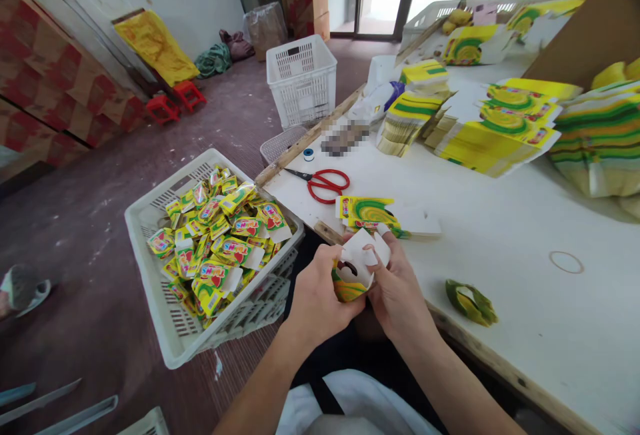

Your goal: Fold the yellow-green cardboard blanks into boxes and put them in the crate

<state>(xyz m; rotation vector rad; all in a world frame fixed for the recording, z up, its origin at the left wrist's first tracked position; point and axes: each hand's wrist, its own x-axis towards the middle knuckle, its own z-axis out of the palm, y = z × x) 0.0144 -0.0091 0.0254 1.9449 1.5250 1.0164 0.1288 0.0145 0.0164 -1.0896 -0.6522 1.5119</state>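
A small yellow-and-green carton (353, 282) is held between my two hands, its white end flaps standing up and a dark opening showing inside. My left hand (317, 288) wraps around its left side. From the right, my right hand (395, 282) grips it, with the thumb against a white flap. Just behind the hands, a small pile of flat cartons (370, 212) lies at the table's edge. Red-handled scissors (327, 185) rest beyond that pile. To the left, a white crate (183, 348) holds many yellow-and-green cartons (225, 248), some with white flaps out.
On the table (525, 315) lie a crumpled green-yellow wrapper (471, 302), a rubber band (566, 262) and a small blue-and-white roll (309, 154). Stacked flat cartons (493, 132) stand toward the back. A white basket (303, 78) and red stools (189, 95) are on the floor.
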